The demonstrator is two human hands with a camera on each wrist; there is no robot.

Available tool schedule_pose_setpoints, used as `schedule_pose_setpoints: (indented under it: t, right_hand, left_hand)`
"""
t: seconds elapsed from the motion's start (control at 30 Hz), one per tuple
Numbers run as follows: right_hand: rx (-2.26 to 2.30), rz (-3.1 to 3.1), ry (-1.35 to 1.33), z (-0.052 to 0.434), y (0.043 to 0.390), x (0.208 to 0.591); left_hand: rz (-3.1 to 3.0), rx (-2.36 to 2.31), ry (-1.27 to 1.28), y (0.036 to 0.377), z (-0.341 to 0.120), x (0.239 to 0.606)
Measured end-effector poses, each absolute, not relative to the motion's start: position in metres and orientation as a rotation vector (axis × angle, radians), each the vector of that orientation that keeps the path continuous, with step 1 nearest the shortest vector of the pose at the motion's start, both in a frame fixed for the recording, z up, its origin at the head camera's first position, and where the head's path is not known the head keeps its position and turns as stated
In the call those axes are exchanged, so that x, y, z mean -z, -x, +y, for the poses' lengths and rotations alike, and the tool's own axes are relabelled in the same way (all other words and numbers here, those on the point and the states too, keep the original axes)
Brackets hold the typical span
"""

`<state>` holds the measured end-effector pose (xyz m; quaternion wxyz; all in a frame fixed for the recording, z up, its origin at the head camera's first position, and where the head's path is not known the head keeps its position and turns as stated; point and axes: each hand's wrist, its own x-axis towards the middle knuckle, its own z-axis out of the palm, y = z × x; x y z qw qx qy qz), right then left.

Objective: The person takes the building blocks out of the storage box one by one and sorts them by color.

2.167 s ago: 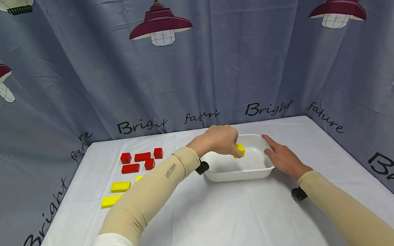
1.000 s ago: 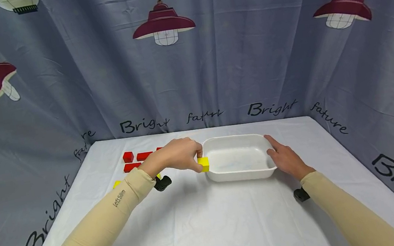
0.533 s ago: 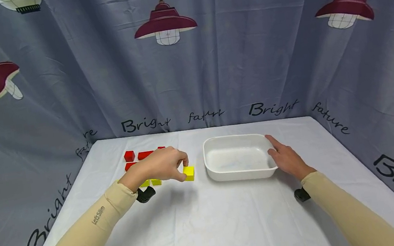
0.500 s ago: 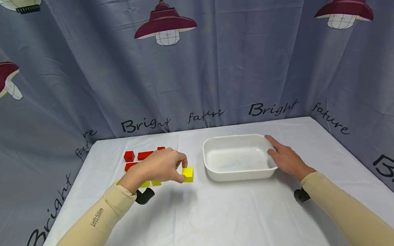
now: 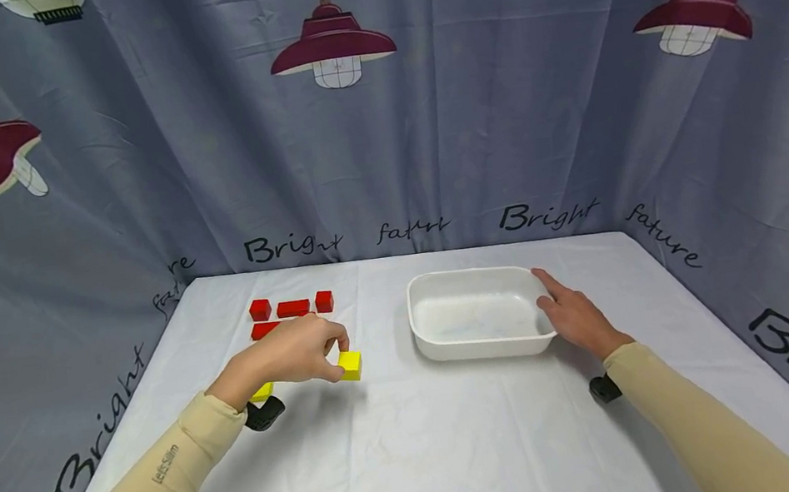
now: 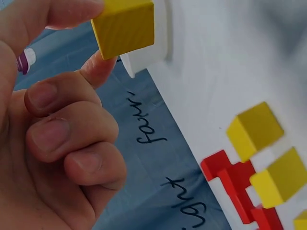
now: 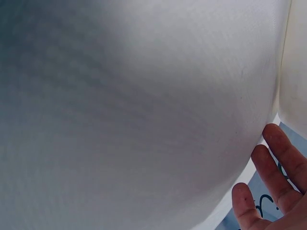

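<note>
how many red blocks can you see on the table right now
4: three red blocks in a back row, a fourth in front, partly behind the left hand. More may be hidden.

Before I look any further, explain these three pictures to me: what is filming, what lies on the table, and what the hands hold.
No machine here: a person works with two bare hands and wears three cameras. The wide picture comes from a camera on the head, looking down at a table under a white cloth. The two close-ups come from cameras strapped to each wrist.

On the table stand a white tray with nothing in it, a group of red blocks at the far left, and more yellow blocks near them.

The left hand pinches a yellow cube between thumb and fingertip; the left wrist view shows it close up. The right hand rests with straight fingers against the tray's right side, holding nothing. The right wrist view shows mostly cloth and fingertips.
</note>
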<state>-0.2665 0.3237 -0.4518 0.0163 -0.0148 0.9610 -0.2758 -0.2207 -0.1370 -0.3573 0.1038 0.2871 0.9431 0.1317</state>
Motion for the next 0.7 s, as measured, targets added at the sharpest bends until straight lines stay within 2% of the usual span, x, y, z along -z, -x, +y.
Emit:
schedule_pose_setpoints:
  t: [0.7]
  right_hand:
    - [0.848,2.973,0.026,0.326,0.271,0.452]
  left_hand:
    - [2.873,-0.371,-0.718,0.210,-0.174,0.387]
